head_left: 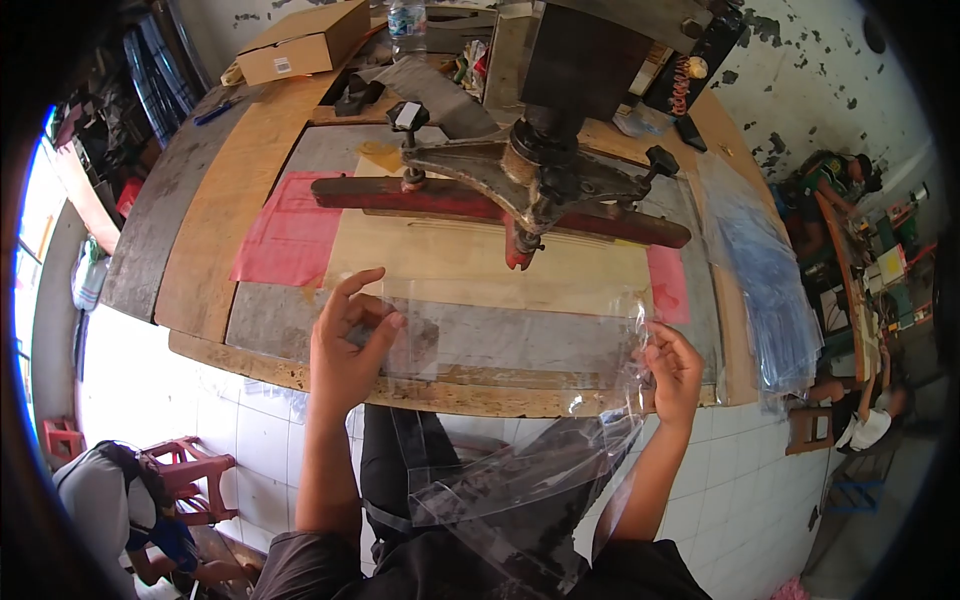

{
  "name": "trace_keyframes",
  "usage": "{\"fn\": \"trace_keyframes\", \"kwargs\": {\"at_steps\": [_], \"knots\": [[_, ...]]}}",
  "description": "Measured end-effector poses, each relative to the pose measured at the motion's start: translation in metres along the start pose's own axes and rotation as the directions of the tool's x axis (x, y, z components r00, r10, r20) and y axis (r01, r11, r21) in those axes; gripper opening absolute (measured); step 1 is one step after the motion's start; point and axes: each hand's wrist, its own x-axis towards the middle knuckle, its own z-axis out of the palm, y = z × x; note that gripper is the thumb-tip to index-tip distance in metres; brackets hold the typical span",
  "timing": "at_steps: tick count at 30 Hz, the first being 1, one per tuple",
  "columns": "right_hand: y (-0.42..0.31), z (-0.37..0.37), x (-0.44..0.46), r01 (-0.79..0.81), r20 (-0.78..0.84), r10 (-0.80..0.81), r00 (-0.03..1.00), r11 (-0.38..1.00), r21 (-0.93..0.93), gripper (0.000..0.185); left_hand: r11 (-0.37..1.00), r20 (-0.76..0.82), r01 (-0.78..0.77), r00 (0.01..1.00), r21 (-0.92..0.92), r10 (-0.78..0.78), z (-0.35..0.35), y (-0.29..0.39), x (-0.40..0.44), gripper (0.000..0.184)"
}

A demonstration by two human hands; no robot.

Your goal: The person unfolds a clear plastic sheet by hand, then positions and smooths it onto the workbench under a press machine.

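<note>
A clear plastic sheet (520,345) spans the front edge of the work table, its lower part hanging over the person's lap. My left hand (352,345) is at its left end, thumb and fingers closed on the plastic. At the right end my right hand (670,365) pinches the sheet's edge. Just beyond the sheet lies a pale yellow board (480,262), with pink sheets (285,228) at its sides. Above the board hangs a press with a long red bar (380,194), beyond both hands.
A stack of clear plastic (760,290) lies on the table's right side. At the back are a cardboard box (305,45) and a bottle (407,25). Other people sit at lower left and far right. Red stools (190,480) stand on the floor at left.
</note>
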Motion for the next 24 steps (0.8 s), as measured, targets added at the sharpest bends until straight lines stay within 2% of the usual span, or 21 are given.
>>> {"fn": "trace_keyframes", "kwargs": {"at_steps": [10, 19, 24], "knots": [[0.0008, 0.0011, 0.0004, 0.008, -0.011, -0.008, 1.000, 1.000, -0.002, 0.030, 1.000, 0.047, -0.007, 0.999, -0.012, 0.008, -0.0022, -0.0019, -0.0001, 0.050], [0.0015, -0.0015, -0.0006, -0.023, -0.023, 0.022, 0.999, 0.999, -0.023, 0.030, 0.999, -0.015, 0.003, 1.000, -0.052, -0.004, -0.0011, -0.0035, -0.0017, 0.052], [0.0030, -0.0013, -0.0003, -0.013, -0.046, 0.010, 0.999, 0.998, -0.066, 0.031, 0.996, -0.028, -0.006, 1.000, -0.085, 0.003, -0.0031, -0.0007, -0.0029, 0.045]]}}
